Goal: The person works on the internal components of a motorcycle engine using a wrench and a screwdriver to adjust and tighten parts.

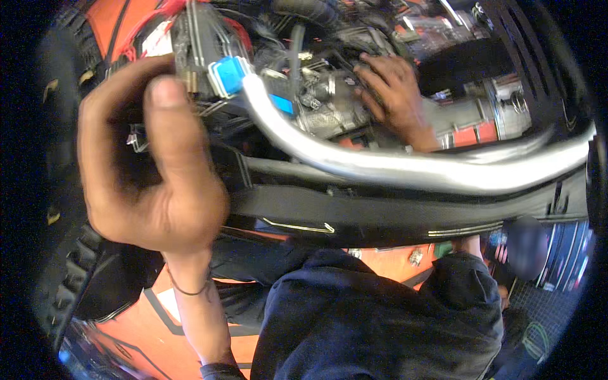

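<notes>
My left hand (155,158) is raised in the left foreground, its fingers curved into a C and its thumb standing apart. Nothing shows in the gap between them. It is slightly blurred, and some fingertips are hidden. Just past it are bundled wires and a dark boxy part (196,38). My right hand (396,92) reaches over a curved silver tube (380,161), with spread fingers resting at grey metal engine parts (329,95). What lies under those fingertips is hard to make out. A bright blue piece (228,75) sits at the tube's upper left end.
A long black body panel (380,212) crosses below the tube. On the left stands a knobby black tyre (76,272). Red cables (136,41) run at the top left. The floor (136,329) is orange with dark lines. Blue-striped items (563,253) stand at the right.
</notes>
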The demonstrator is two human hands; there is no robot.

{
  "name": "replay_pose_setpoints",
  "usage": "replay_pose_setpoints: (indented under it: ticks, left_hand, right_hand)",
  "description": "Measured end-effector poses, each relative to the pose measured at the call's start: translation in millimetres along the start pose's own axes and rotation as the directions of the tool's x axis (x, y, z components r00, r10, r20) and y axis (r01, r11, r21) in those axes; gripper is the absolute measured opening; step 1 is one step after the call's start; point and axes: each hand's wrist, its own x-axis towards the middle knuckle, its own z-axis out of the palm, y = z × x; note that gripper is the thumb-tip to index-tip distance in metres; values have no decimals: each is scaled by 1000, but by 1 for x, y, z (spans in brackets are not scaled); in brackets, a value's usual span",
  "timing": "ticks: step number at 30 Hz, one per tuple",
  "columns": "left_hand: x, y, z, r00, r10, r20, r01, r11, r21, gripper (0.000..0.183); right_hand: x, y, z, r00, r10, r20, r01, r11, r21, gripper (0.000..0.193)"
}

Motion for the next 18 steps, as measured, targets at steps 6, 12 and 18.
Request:
replay_pose_setpoints:
  ticks: [6,12,18]
  left_hand:
    - [-8,-9,8,982,-104,-161,64,970,-234,17]
    - [-13,-6,-3,1000,-6,-2,6,990,-140,20]
    - [-7,-10,-1,991,47,126,-23,982,-187,24]
  right_hand:
    - [-191,54,-18,894,411,177,-343,883,-320,30]
    - [-302,-34,-62,402,873,-277,-910,414,-14,31]
    - [-529,-122,-22,-86,984,-155,-995,-91,-29,28]
